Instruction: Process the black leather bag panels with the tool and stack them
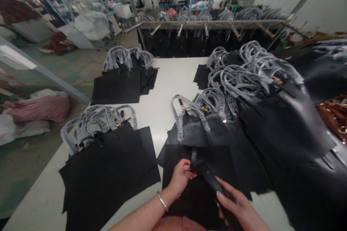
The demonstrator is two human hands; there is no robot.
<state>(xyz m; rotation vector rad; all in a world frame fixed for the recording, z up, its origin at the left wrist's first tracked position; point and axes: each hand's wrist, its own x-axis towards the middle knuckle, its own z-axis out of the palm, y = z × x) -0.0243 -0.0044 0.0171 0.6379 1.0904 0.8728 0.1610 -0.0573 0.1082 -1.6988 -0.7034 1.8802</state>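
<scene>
Long black leather-like strip (207, 177) held above flat black panels (222, 158)

The left hand (180, 175) pinches a small dark piece (191, 170) at the strip's far end; the right hand (233, 200) grasps its near end. Beneath, the stacked panels and their grey, plastic-wrapped loop handles (180, 130) lie on a white tabletop (173, 75). The step looks like working the strip's far end, which seems to call next for a steady right grip.
</scene>
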